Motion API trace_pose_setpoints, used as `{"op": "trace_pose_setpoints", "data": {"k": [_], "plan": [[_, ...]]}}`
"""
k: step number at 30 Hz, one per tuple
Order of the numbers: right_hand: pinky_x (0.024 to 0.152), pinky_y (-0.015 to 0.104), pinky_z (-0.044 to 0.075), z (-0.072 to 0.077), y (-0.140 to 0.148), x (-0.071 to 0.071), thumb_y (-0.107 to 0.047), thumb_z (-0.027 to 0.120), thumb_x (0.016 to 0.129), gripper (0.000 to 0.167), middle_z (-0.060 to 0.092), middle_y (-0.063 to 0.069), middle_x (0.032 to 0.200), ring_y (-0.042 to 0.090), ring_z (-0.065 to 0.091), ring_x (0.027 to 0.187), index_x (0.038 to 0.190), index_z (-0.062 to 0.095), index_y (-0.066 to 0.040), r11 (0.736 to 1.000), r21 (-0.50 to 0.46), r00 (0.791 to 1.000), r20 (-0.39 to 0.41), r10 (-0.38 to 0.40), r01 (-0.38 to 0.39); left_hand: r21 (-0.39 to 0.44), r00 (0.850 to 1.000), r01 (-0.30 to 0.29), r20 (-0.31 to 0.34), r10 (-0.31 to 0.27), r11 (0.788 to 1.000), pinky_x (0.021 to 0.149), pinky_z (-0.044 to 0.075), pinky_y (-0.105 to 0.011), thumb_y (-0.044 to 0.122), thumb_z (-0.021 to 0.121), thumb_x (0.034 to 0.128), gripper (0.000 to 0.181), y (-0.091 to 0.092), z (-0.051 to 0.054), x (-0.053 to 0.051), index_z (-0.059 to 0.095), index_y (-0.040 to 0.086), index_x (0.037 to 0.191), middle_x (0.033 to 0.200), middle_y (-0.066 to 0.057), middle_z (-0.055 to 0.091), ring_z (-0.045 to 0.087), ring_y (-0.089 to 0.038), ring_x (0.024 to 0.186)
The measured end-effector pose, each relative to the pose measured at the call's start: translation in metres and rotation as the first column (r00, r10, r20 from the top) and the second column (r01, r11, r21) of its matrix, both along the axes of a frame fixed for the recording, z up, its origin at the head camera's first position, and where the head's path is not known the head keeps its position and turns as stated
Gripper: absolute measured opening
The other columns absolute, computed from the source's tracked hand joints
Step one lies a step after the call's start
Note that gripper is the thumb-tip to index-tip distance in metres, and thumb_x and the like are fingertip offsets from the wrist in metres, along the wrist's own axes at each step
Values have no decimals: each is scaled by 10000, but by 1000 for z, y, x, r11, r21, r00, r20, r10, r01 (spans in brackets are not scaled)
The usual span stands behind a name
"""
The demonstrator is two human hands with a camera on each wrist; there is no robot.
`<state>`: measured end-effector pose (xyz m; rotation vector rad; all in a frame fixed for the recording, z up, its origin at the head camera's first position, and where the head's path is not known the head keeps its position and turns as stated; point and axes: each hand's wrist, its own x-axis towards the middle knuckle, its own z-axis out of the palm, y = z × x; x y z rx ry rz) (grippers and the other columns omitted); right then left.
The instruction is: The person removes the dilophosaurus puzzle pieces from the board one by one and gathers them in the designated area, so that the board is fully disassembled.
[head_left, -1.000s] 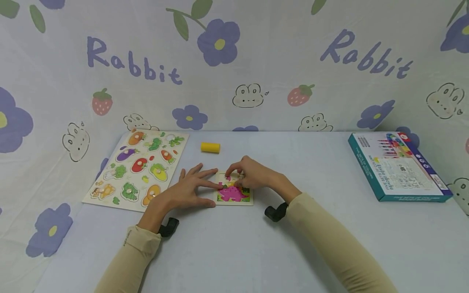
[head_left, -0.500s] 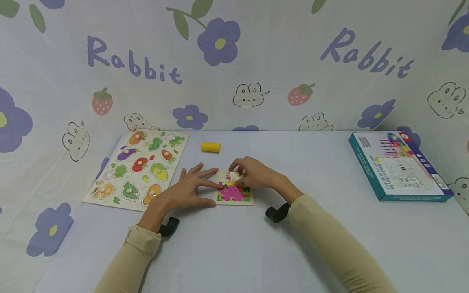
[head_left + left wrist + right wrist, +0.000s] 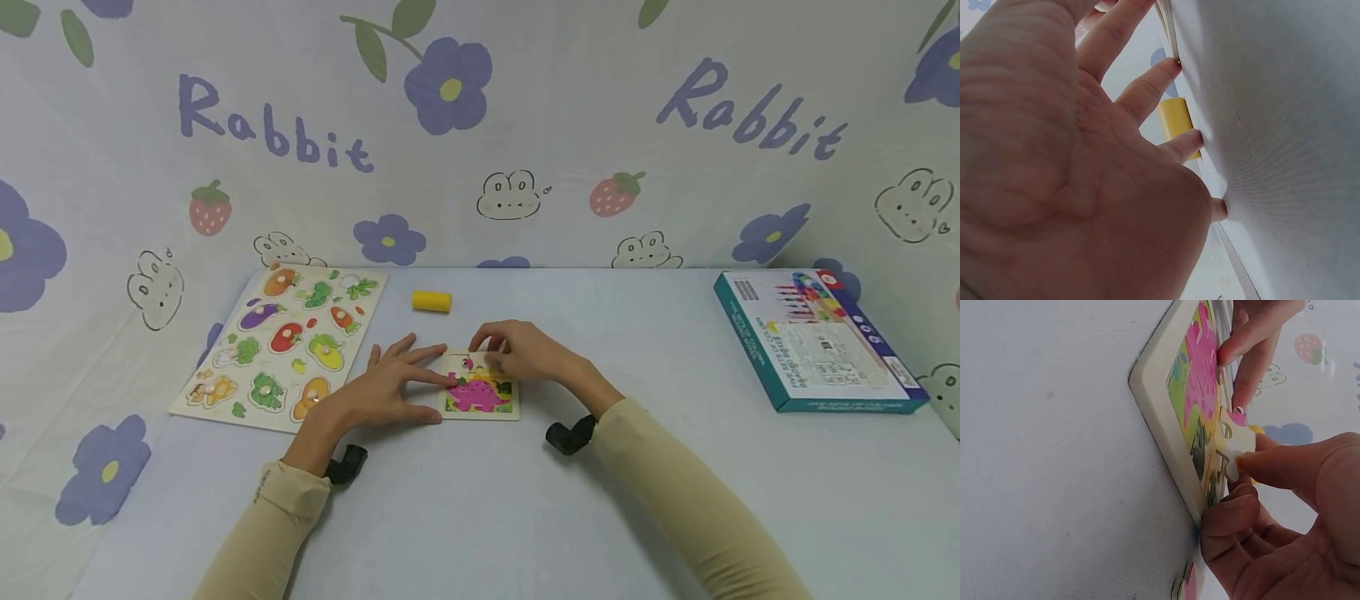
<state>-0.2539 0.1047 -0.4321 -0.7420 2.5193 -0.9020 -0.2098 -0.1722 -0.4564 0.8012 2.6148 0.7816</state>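
Note:
A small square dinosaur puzzle (image 3: 480, 398) lies in front of the person, its pink dinosaur also visible in the right wrist view. Between thumb and finger the right hand (image 3: 521, 352) pinches a pale piece with a pink patch (image 3: 1241, 428), which is tilted over the puzzle's far part. The left hand (image 3: 382, 387) has its fingers spread; one fingertip rests on the puzzle's left side and the others touch the table. Beside the right hand, a loose pink piece (image 3: 1191, 584) shows in the right wrist view; the hand hides that spot from the head view.
A yellow cylinder (image 3: 431, 302) lies beyond the puzzle. To the left is a vegetable peg board (image 3: 300, 346), close to the left hand. A flat teal-edged box (image 3: 817, 342) lies at the far right. A patterned cloth (image 3: 570, 125) hangs behind the table.
The right hand has shifted slightly to the right with its piece, and more of the puzzle's upper part shows. The left hand has stayed in place.

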Motion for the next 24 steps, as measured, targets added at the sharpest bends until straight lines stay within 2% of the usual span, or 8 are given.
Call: {"op": "trace_pose_setpoints", "data": {"k": [8,17,24], "plan": [[898,334,549,0,2,0,-100,596,1058,255,722,129,1172,233,628,996,1284,706,-146,1000,-16,1000,-2,-8,8,3,1000,0,1,0,1000,1234,-82,-825,472,844,874,566,0,1,0,689,377,1410,1750,42,341,28,-417,1681],[783,257,492,-3,3,0,-96,605,1055,252,695,102,1102,197,585,906,1273,719,-144,998,-52,1000,5,-22,23,2,1000,0,9,0,1000,1237,-84,-821,477,839,877,566,0,2,1,686,377,1413,1754,44,332,23,-416,1681],[776,255,489,-5,3,0,-101,605,1059,250,693,102,1103,194,586,901,1277,721,-142,998,-62,1000,4,-31,31,2,1000,1,11,-1,1000,1238,-87,-818,476,840,875,569,-1,1,0,687,373,1413,1755,43,331,24,-416,1680]]}}
